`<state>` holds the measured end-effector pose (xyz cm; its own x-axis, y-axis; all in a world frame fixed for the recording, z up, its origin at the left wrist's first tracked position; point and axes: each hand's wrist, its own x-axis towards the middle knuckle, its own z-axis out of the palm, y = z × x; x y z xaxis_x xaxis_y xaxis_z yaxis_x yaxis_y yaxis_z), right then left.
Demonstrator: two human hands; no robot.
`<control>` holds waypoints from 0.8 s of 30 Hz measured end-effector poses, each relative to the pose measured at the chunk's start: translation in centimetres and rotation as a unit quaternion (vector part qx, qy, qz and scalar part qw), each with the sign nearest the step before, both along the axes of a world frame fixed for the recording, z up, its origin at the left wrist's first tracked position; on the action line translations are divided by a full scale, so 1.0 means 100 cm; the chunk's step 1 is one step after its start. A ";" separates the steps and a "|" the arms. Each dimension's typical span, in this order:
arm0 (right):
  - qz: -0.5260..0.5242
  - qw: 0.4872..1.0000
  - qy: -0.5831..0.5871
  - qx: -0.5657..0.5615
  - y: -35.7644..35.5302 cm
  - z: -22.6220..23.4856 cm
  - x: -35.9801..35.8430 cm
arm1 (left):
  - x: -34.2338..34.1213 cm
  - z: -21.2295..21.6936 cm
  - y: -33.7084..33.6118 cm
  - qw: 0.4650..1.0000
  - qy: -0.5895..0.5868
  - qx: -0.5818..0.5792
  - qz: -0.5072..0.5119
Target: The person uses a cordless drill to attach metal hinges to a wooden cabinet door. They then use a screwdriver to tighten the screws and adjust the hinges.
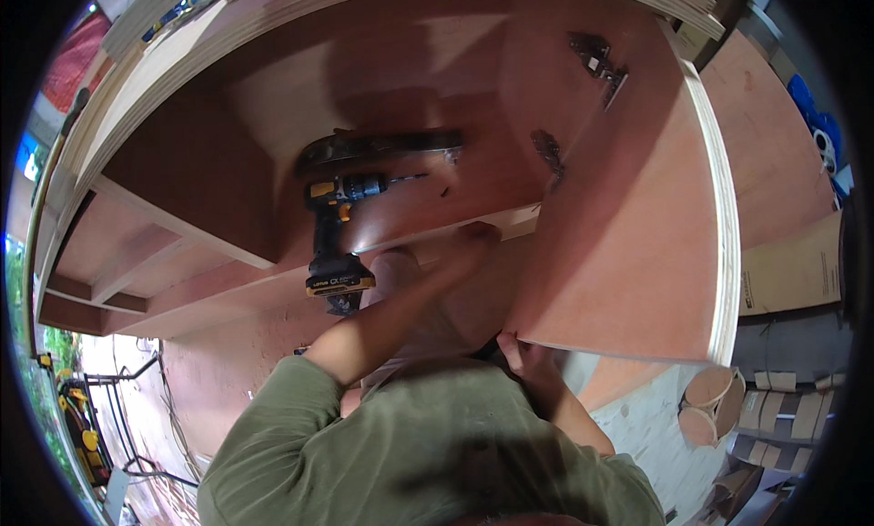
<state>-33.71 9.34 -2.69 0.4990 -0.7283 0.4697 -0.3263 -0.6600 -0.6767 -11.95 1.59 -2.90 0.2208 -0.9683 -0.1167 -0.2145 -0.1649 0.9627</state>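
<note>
My left hand [475,238] reaches across to the front edge strip of the wooden cabinet [401,221], near where the side panel meets it. Its fingers are shaded and blurred, so their grip is hidden. Lower down, my right hand [528,355] is closed at the bottom corner of the reddish plywood panel [628,271], thumb and finger against its edge. Dark metal hinges [596,57] sit along that panel's inner side. To the left of my left hand, a black and yellow cordless drill [330,239] lies in the cabinet, a long bit in its chuck.
Behind the drill lies a long, dark curved object [382,148], too blurred to name. One small dark screw [444,193] is near the bit. Dividers [182,230] form compartments at left. Cardboard [792,267] and a round wooden piece [710,406] are at right.
</note>
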 end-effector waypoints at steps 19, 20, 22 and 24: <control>-0.048 0.779 -0.438 0.445 -0.055 -0.005 0.038 | -0.066 -0.020 -0.058 0.887 0.433 0.159 0.035; -0.052 0.765 -0.449 0.458 -0.052 -0.001 0.036 | -0.066 -0.021 -0.055 0.891 0.425 0.160 0.032; -0.053 0.758 -0.447 0.472 -0.050 0.013 0.034 | -0.063 -0.024 -0.046 0.896 0.412 0.161 0.036; -0.055 0.758 -0.448 0.471 -0.050 0.013 0.033 | -0.061 -0.026 -0.039 0.900 0.403 0.162 0.035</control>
